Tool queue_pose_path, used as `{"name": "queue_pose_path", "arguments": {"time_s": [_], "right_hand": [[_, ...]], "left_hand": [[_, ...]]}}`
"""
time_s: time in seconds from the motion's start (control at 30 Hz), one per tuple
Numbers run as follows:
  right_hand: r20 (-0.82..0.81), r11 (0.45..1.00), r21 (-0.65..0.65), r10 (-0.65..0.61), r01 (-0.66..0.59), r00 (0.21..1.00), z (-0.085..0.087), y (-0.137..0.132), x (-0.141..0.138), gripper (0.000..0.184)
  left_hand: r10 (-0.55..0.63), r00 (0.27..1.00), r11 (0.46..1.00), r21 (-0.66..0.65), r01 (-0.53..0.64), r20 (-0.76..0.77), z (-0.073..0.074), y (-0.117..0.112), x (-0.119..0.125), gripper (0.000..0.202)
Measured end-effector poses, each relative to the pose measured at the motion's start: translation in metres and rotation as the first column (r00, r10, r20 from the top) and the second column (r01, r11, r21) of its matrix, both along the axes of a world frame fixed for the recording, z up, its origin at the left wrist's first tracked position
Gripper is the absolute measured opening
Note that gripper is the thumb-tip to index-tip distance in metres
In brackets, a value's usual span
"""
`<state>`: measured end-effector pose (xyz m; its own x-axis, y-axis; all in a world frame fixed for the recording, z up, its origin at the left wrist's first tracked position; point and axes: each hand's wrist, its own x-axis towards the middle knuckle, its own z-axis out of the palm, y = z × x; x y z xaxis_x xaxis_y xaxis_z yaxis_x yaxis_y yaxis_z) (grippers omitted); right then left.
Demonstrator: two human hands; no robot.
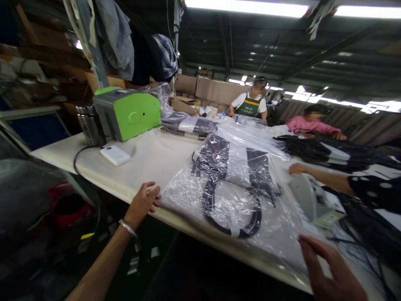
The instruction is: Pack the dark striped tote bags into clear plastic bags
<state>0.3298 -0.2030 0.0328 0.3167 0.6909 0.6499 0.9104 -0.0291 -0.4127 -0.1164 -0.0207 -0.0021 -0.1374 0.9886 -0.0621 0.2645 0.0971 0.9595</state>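
A clear plastic bag lies across the front of the table. Inside it is a folded dark fabric item with a pale band across its middle and a black strap looping towards me. My left hand, with a bracelet at the wrist, has its fingers curled at the bag's left corner, seemingly pinching the film. At the lower right, my right hand has thumb and forefinger brought together at the bag's right edge. Transparent film makes the exact contact hard to see.
On the left stand a green-and-grey machine, a steel flask and a white device. More bagged items lie behind. A co-worker's arm reaches in from the right beside a grey-white device. Two people work farther back.
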Motion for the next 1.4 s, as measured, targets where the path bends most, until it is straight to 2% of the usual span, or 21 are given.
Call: {"name": "queue_pose_path", "arguments": {"time_s": [0.07,0.1,0.13,0.17,0.23,0.37,0.43,0.5,0.57,0.67,0.73,0.83,0.9,0.97,1.07,1.13,1.2,1.23,1.3,1.37,1.4], "right_hand": [[0.053,0.981,0.023,0.189,-0.191,0.98,0.03,0.04,-0.054,0.035],[0.086,0.951,0.023,0.305,-0.308,0.949,0.038,0.06,-0.08,0.04],[0.123,0.916,-0.03,0.401,-0.401,0.908,0.041,0.078,-0.104,0.047],[0.18,0.881,-0.084,0.474,-0.466,0.862,0.039,0.094,-0.124,0.053],[0.222,0.822,-0.243,0.563,-0.514,0.796,0.02,0.117,-0.147,0.061],[0.091,0.727,-0.502,0.584,-0.469,0.807,-0.033,0.133,-0.141,0.059],[0.021,0.674,-0.57,0.584,-0.47,0.812,-0.045,0.133,-0.132,0.06],[-0.027,0.645,-0.589,0.587,-0.488,0.809,-0.04,0.135,-0.13,0.062],[-0.046,0.643,-0.574,0.594,-0.508,0.804,-0.022,0.141,-0.136,0.063],[-0.012,0.685,-0.517,0.594,-0.513,0.805,0.008,0.162,-0.152,0.066],[0.026,0.714,-0.503,0.576,-0.488,0.817,0.016,0.18,-0.162,0.068],[0.032,0.682,-0.578,0.569,-0.449,0.822,0.001,0.2,-0.169,0.067],[0.01,0.648,-0.623,0.566,-0.437,0.824,-0.018,0.207,-0.169,0.065],[-0.012,0.637,-0.635,0.558,-0.437,0.83,-0.031,0.21,-0.166,0.065],[-0.096,0.6,-0.628,0.573,-0.496,0.814,-0.03,0.212,-0.162,0.067],[-0.22,0.584,-0.574,0.565,-0.574,0.795,-0.017,0.211,-0.161,0.068],[-0.386,0.596,-0.447,0.544,-0.667,0.745,0.002,0.209,-0.161,0.067],[-0.481,0.599,-0.36,0.538,-0.715,0.692,0.011,0.207,-0.162,0.068],[-0.658,0.572,-0.177,0.536,-0.801,0.529,0.029,0.205,-0.166,0.073],[-0.762,0.537,-0.028,0.534,-0.843,0.365,0.039,0.206,-0.17,0.079],[-0.783,0.55,0.023,0.529,-0.835,0.327,0.041,0.209,-0.17,0.077]], "left_hand": [[-0.053,0.981,0.998,0.027,0.059,-0.186,0.003,0.006,0.005,0.06],[-0.067,0.963,0.996,0.035,0.079,-0.261,0.004,0.009,0.007,0.057],[-0.072,0.948,0.995,0.039,0.088,-0.309,0.004,0.011,0.009,0.054],[-0.073,0.942,0.995,0.039,0.09,-0.329,0.004,0.013,0.01,0.05],[-0.069,0.949,0.996,0.029,0.082,-0.308,0.002,0.015,0.01,0.047],[-0.096,0.976,0.994,0.029,0.104,-0.197,-0.001,0.017,0.003,0.05],[-0.111,0.986,0.993,0.02,0.114,-0.123,0.0,0.016,-0.001,0.056],[-0.106,0.991,0.994,-0.012,0.105,-0.078,0.002,0.016,-0.004,0.065],[-0.104,0.99,0.994,-0.044,0.1,-0.099,0.004,0.017,-0.005,0.073],[-0.136,0.963,0.991,-0.036,0.131,-0.234,0.007,0.02,-0.002,0.077],[-0.143,0.933,0.989,-0.02,0.144,-0.329,0.007,0.022,0.001,0.072],[-0.132,0.932,0.991,-0.011,0.136,-0.339,0.005,0.024,0.004,0.062],[-0.144,0.96,0.989,0.004,0.149,-0.239,0.006,0.023,0.003,0.062],[-0.167,0.979,0.984,0.037,0.173,-0.12,0.012,0.022,0.002,0.064],[-0.181,0.983,0.977,0.109,0.181,-0.006,0.033,0.018,0.005,0.064],[-0.197,0.979,0.971,0.145,0.19,0.041,0.052,0.018,0.013,0.062],[-0.238,0.968,0.961,0.165,0.224,0.074,0.071,0.021,0.03,0.058],[-0.266,0.96,0.952,0.176,0.249,0.082,0.08,0.025,0.041,0.055],[-0.34,0.937,0.926,0.205,0.317,0.085,0.092,0.038,0.071,0.05],[-0.436,0.897,0.88,0.242,0.409,0.07,0.098,0.057,0.105,0.044],[-0.48,0.875,0.855,0.257,0.45,0.061,0.099,0.068,0.122,0.041]]}}
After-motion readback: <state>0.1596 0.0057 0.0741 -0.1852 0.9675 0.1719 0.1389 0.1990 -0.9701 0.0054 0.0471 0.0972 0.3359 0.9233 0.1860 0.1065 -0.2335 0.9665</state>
